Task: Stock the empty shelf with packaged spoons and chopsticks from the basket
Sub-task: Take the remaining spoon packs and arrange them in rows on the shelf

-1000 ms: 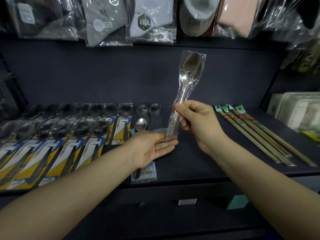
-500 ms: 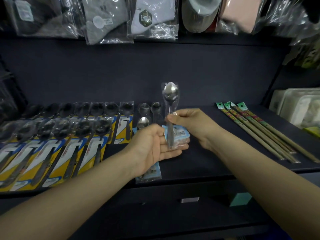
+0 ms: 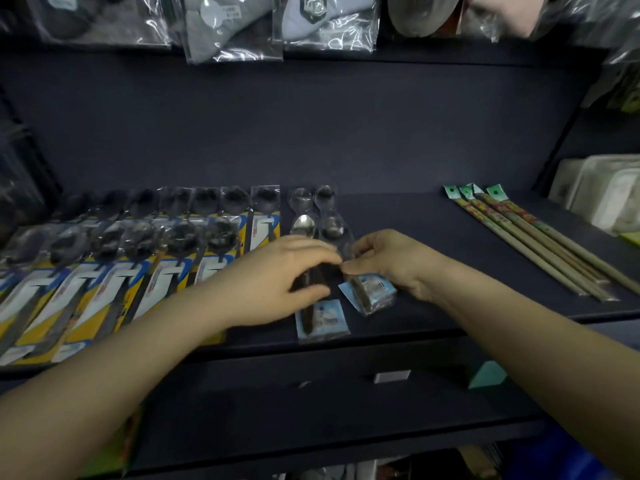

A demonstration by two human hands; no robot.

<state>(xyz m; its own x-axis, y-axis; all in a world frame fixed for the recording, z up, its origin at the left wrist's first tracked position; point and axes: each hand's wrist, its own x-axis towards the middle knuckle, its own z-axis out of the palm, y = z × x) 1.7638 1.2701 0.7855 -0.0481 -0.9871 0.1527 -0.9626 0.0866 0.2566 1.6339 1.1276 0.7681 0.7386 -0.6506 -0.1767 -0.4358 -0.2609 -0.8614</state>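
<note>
Spoon in its clear plastic sleeve with a blue label lies on the dark shelf under my right hand, which pinches its handle. My left hand, loosely curled, empty as far as I can tell, steadies the neighbouring sleeved spoon. I'm setting it down; next I straighten and release.

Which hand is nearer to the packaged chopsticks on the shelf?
The right hand. It rests at the middle of the shelf, with the packaged chopsticks off to its right. The left hand lies beyond the right hand, farther from them.
</note>
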